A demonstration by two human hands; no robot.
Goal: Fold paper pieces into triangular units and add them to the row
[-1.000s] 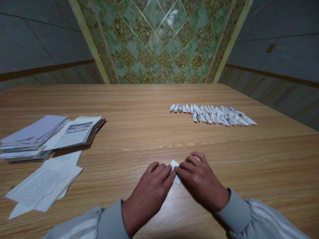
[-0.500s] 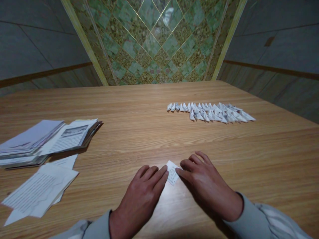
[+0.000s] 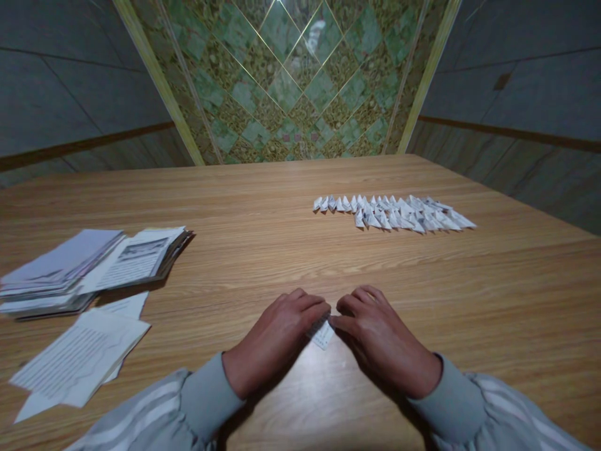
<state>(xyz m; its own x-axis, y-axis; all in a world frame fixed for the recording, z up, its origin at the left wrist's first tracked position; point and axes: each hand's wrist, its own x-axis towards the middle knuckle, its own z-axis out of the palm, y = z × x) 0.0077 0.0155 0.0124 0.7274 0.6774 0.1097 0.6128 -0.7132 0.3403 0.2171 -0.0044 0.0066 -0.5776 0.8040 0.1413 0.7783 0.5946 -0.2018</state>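
A small folded piece of printed paper lies on the wooden table between my hands, one corner pointing towards me. My left hand reaches over its far left part, with the fingers bent together on the paper and covering it. From the other side, my right hand touches the paper's right corner with thumb and forefinger, its other fingers curled. Both hands are closed at the paper. The upper part of the paper is hidden under my fingers.
Folded paper pieces stand in two rows at the back right of the table. At the left lie a stack of papers and booklets and several loose printed sheets. A tiled wall rises behind.
My left hand has moved up and right, over the top of the folded paper, covering more of it. My right hand has shifted slightly left and stays at the right corner.
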